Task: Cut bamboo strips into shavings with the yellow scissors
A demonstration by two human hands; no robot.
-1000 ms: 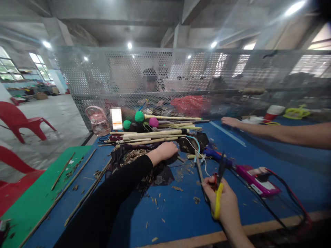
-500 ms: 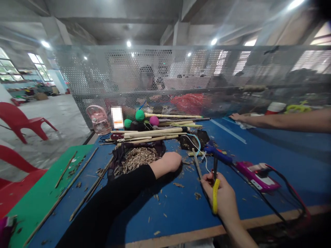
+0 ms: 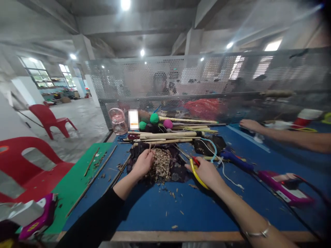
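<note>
A heap of chopped brown stem pieces (image 3: 162,163) lies on a dark crumpled cloth (image 3: 178,172) in the middle of the table. Over the heap's left side is my left hand (image 3: 143,163), its fingers closed in a pinch; a thin bit of stem (image 3: 150,147) sticks up from them. To the right of the heap, my right hand (image 3: 207,170) is wrapped round scissors (image 3: 192,165) with yellow and red on the handles. Their blades point up and left over the cloth's edge. Whether a stick also lies in that hand is unclear.
Pale sticks (image 3: 168,136) and green and pink balls (image 3: 154,118) lie behind. A blue glue gun (image 3: 236,160) and purple power strip (image 3: 284,189) are at right. Long thin sticks (image 3: 93,179) lie left. Another person's arm (image 3: 284,134) reaches in from the right.
My left hand has moved from the heap's right edge to its left side. My right hand has brought the scissors closer to the heap, their blades now angled left. The view has shifted.
</note>
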